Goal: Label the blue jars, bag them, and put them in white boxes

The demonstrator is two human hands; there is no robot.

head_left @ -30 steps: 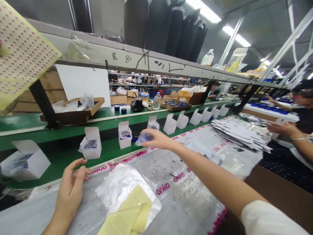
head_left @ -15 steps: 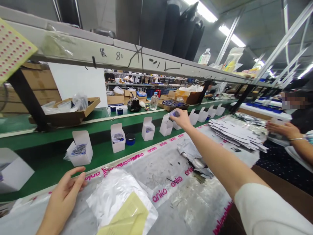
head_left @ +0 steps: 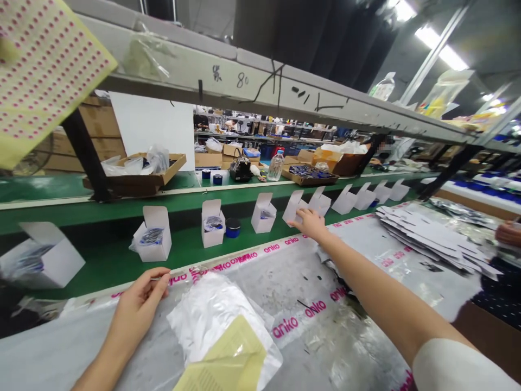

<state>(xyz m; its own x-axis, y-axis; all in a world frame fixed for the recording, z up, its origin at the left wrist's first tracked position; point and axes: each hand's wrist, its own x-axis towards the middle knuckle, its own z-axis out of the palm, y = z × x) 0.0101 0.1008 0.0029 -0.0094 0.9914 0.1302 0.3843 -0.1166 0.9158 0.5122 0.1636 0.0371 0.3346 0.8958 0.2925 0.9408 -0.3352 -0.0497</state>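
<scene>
Here's how my bench looks right now. My right hand (head_left: 311, 224) is stretched out ahead of me, fingers fairly straight and a little spread, tips right up at a small white box (head_left: 293, 207) on the green shelf (head_left: 101, 274). From this angle I can't tell if those fingers are pinching anything. My left hand (head_left: 140, 301) is back at the near edge of the surface (head_left: 52, 331), fingers loosely curled, not pressed together, and I can't tell if anything's in it either.

Just right of my left hand there's a silver foil bag (head_left: 215, 317) with yellow paper (head_left: 230, 353) lying on it. Out past that hand, along the shelf, are more open white boxes, one with a foil packet (head_left: 151, 237) inside, and a dark blue jar (head_left: 233, 228) sits beside another. Off to the right of my right hand is a pile of flat white card (head_left: 431, 239).

Tip for this kind of reach: I'd go in with just the fingertips and keep it slow (these boxes look light enough to tip with one clumsy bump).
</scene>
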